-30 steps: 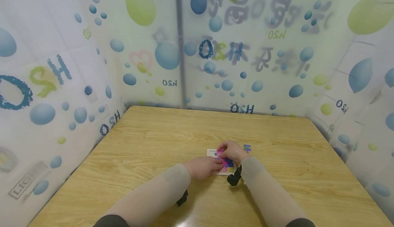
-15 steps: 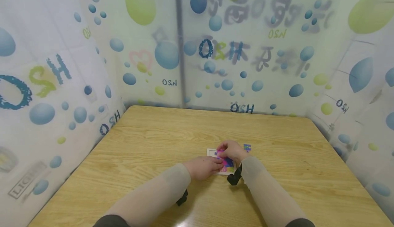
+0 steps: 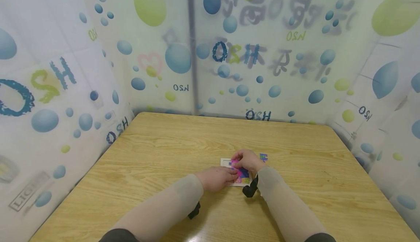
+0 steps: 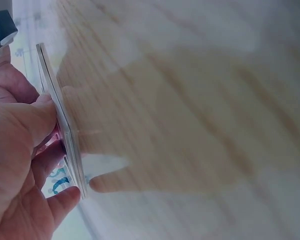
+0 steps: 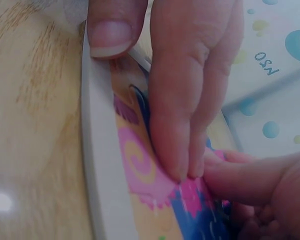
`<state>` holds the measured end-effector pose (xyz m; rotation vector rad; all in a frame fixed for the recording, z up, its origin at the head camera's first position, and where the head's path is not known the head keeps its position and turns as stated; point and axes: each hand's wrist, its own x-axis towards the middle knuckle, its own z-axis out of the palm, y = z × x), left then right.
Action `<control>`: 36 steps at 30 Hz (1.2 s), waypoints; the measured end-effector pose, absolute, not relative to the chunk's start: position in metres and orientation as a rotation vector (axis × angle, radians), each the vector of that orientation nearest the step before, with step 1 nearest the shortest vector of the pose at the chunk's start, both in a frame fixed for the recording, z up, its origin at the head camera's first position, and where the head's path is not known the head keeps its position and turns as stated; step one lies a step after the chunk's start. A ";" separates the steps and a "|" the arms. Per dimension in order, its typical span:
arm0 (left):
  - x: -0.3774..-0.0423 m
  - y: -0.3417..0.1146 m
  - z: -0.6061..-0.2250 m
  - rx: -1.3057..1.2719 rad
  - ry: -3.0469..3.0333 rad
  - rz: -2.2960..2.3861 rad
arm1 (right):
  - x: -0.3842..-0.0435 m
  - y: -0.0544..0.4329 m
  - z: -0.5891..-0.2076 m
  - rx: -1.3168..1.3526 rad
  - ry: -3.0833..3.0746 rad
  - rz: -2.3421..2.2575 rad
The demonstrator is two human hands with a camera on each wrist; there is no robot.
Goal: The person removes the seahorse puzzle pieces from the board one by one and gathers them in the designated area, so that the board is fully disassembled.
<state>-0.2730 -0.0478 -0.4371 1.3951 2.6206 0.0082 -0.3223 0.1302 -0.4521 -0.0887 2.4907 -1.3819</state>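
A picture puzzle [image 5: 140, 165] in pink, blue and orange lies in a shallow white tray [image 5: 97, 150] on the wooden table. In the head view, my left hand [image 3: 214, 179] reaches over the tray from the left. Its straight fingers press on the picture, and the right wrist view shows its thumb at the white border. From the far right side comes my right hand [image 3: 248, 161], pinching a pink puzzle piece [image 3: 234, 163] between thumb and bent fingers, right at the left fingertips. Much of the picture is hidden under both hands.
One loose blue-green puzzle piece [image 3: 263, 157] lies just beyond the right hand. The wooden table [image 3: 177, 139] reaches back to patterned curtains [image 3: 157, 70], which also stand on both sides. Black straps [image 3: 251, 190] hang at the wrists.
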 end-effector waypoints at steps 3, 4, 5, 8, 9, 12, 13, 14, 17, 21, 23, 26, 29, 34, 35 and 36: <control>-0.273 -0.048 -0.437 1.407 2.618 -0.006 | -0.322 0.132 -0.452 -0.077 2.475 -1.400; -0.273 -0.048 -0.436 1.407 2.617 -0.007 | -0.322 0.133 -0.451 -0.068 2.469 -1.404; -0.273 -0.048 -0.436 1.409 2.618 -0.010 | -0.322 0.134 -0.451 -0.061 2.464 -1.406; -0.272 -0.048 -0.435 1.408 2.623 -0.019 | -0.324 0.135 -0.453 -0.044 2.455 -1.418; -0.272 -0.048 -0.435 1.405 2.623 -0.020 | -0.324 0.135 -0.454 -0.039 2.450 -1.425; -0.271 -0.049 -0.434 1.404 2.621 -0.021 | -0.325 0.136 -0.456 -0.045 2.448 -1.442; -0.271 -0.049 -0.434 1.404 2.620 -0.022 | -0.325 0.136 -0.456 -0.044 2.447 -1.449; -0.271 -0.049 -0.434 1.402 2.618 -0.021 | -0.326 0.136 -0.457 -0.043 2.443 -1.455; -0.270 -0.049 -0.434 1.392 2.615 -0.014 | -0.326 0.137 -0.457 -0.043 2.434 -1.466; -0.270 -0.048 -0.433 1.381 2.617 -0.012 | -0.327 0.139 -0.457 -0.065 2.423 -1.458; -0.270 -0.048 -0.433 1.379 2.622 -0.015 | -0.329 0.141 -0.456 -0.093 2.436 -1.432; -0.270 -0.047 -0.433 1.391 2.632 -0.035 | -0.331 0.144 -0.455 -0.131 2.448 -1.391; -0.270 -0.047 -0.434 1.391 2.635 -0.051 | -0.332 0.146 -0.454 -0.154 2.440 -1.373; -0.271 -0.047 -0.435 1.395 2.631 -0.070 | -0.334 0.147 -0.454 -0.173 2.428 -1.370; -0.271 -0.047 -0.435 1.396 2.630 -0.070 | -0.334 0.146 -0.454 -0.168 2.427 -1.370; -0.271 -0.048 -0.435 1.395 2.629 -0.065 | -0.333 0.146 -0.453 -0.166 2.430 -1.364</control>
